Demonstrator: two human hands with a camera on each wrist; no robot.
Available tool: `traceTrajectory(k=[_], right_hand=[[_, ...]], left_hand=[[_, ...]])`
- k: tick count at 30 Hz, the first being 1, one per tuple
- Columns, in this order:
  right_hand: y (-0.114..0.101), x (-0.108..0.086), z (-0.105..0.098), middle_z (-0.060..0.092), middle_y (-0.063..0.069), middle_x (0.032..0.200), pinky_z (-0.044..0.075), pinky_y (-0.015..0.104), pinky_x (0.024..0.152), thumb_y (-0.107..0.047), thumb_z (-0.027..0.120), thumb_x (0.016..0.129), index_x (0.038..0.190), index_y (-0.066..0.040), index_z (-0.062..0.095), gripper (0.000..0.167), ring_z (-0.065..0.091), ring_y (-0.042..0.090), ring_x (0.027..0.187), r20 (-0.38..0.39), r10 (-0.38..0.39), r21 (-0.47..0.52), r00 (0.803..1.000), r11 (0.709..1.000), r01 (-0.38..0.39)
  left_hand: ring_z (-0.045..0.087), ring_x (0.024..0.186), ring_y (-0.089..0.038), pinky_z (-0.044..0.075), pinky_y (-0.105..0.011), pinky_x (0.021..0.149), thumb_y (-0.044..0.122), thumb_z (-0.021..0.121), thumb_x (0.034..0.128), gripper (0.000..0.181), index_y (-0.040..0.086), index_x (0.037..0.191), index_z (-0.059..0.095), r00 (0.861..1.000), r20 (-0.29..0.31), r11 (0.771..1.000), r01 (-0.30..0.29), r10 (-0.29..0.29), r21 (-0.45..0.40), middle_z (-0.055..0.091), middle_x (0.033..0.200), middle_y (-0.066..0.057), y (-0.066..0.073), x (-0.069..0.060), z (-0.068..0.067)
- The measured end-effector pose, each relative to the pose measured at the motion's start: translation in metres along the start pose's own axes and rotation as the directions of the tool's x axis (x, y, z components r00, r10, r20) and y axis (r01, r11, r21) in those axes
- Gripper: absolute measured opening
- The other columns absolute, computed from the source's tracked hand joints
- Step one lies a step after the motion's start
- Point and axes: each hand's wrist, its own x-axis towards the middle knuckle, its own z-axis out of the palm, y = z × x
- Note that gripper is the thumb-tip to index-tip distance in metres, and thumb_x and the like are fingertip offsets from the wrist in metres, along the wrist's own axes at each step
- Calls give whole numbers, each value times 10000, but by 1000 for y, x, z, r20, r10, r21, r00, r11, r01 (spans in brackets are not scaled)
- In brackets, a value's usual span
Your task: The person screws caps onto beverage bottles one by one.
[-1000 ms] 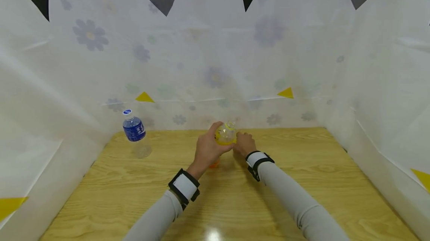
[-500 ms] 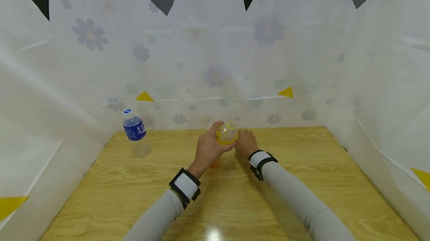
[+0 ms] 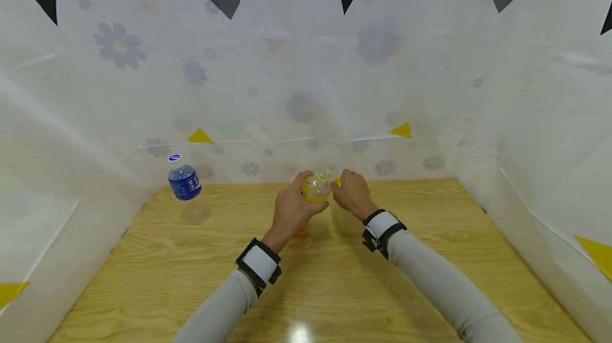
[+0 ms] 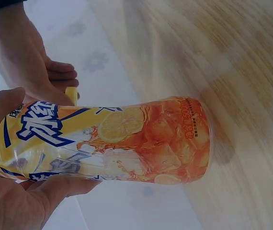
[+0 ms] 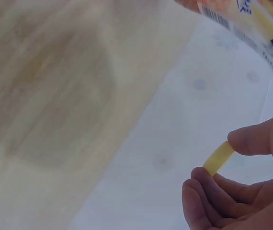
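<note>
A clear iced tea bottle (image 3: 317,190) with a yellow and orange label stands roughly upright in the middle of the table, its neck uncapped with a yellow ring round it. My left hand (image 3: 291,208) grips its upper part, thumb on one side and fingers on the other. In the left wrist view the orange lower part of the label (image 4: 175,139) shows near the tabletop. Just right of the bottle, my right hand (image 3: 355,194) pinches a yellow bottle cap (image 5: 219,158) between thumb and fingers, apart from the bottle.
At the back left of the wooden table (image 3: 229,284) stands a clear water bottle (image 3: 185,182) with a blue label and a white cap. White patterned sheeting (image 3: 268,83) closes off the back and both sides.
My right hand has risen and turned beside the bottle's top, bringing the yellow cap into sight. The left hand keeps its grip on the iced tea bottle. The head view has shifted slightly.
</note>
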Motion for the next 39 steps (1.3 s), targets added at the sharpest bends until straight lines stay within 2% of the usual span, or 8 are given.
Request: traceTrajectory(k=[6,15,20,24,30,32,35,39], right_hand=[[-2,-16,1,691,280,1044,545,520,827,-209,582,1011,1187,84,645,348,661,421,928,-13,-64,6,998,998,64],[0,-25,3,714,258,1060,538,514,832,-185,592,997,1171,52,683,307,654,417,979,-38,-94,10,995,996,94],[3,-26,5,715,225,1002,532,433,700,-188,638,966,1138,41,664,288,653,325,800,-27,-84,28,996,996,85],[4,-27,3,651,162,815,423,330,544,-181,670,934,1079,28,604,263,541,217,595,7,-36,73,999,997,35],[4,-28,1,562,91,690,385,303,517,-155,709,892,958,-3,562,221,503,194,546,23,-18,79,1000,997,16],[3,-29,1,579,106,709,404,313,532,-144,707,887,963,6,576,213,513,205,555,27,-16,80,999,997,14],[2,-28,1,654,163,779,466,354,572,-99,671,891,1094,60,630,261,574,253,597,53,-20,83,998,996,16],[-1,-29,2,729,227,1013,560,438,722,-24,606,892,1214,82,661,343,687,329,801,81,-45,71,996,997,40]], left_hand=[[715,913,-261,580,-385,711,317,880,788,757,159,1440,528,1000,2,1000,-2,2,-16,732,1118,-112,-1,0,-2],[716,891,-275,579,-389,690,317,884,785,774,147,1448,523,1000,-6,1000,0,0,-21,729,1098,-128,0,-1,-4],[707,868,-262,569,-368,670,327,879,785,764,150,1440,530,1000,-7,1000,-3,3,-19,732,1085,-123,-1,0,-4],[704,868,-257,563,-356,666,336,877,787,768,161,1446,524,1000,3,1000,4,-4,-11,732,1086,-120,-1,0,-4],[703,881,-255,561,-354,676,333,877,788,766,167,1447,523,1000,11,1000,12,-12,-5,731,1086,-116,0,0,-4],[703,876,-257,559,-357,675,331,878,787,762,166,1443,526,1000,14,1000,6,-6,1,733,1080,-119,1,0,-4],[704,872,-262,558,-365,674,327,879,785,760,159,1438,530,1000,17,1000,-4,3,7,736,1078,-125,2,0,-3],[702,869,-255,553,-363,671,328,884,776,758,164,1430,537,1000,15,1000,-2,1,9,738,1080,-122,2,0,-2]])
